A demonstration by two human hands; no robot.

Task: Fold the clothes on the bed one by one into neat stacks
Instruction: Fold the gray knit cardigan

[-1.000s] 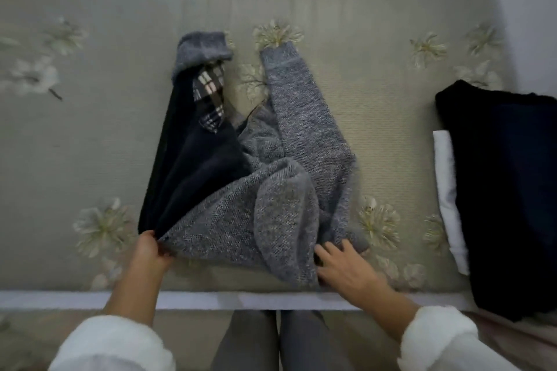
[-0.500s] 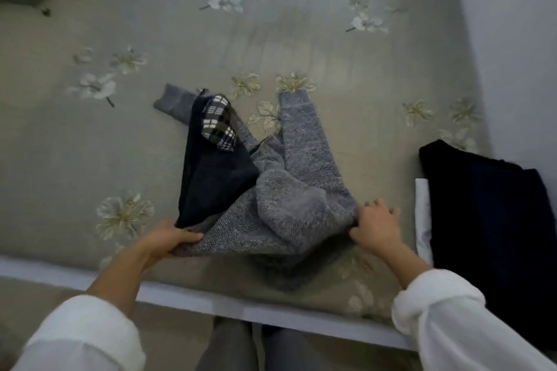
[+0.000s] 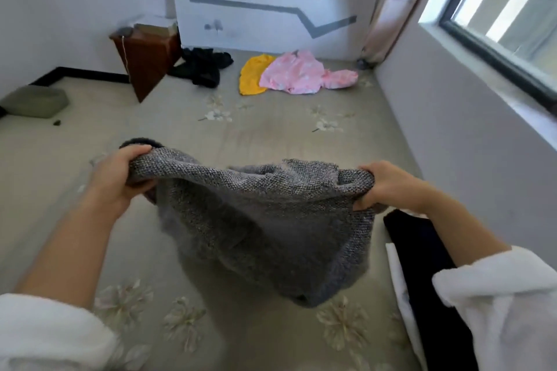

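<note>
1. L hand (image 3: pixel 120 178): fingers curled round one top corner of the grey knit garment (image 3: pixel 262 220), thumb on top, firm grip.
2. R hand (image 3: pixel 388 187): fingers curled round the opp. top corner, fabric bunched in the fist.
3. Garment spans btw the two hands, held up over the bed (image 3: pixel 271 135). Its top edge sags a bit mid-way and the rest hangs down in front of the person.
4. Low end is blurred, so can't tell if it touches the sheet.
5. Hands well apart, approx. level w/ each other.
6. Dark folded stack (image 3: pixel 422 265) lies on the bed's R side, under the R forearm, w/ a white piece (image 3: pixel 398 274) showing along its left edge.
7. Far end of bed: pink garment (image 3: pixel 298 72), yellow garment (image 3: pixel 253 77) touching its left side, black heap (image 3: pixel 202 66) further left, next to a brown nightstand (image 3: pixel 147 60).
</note>
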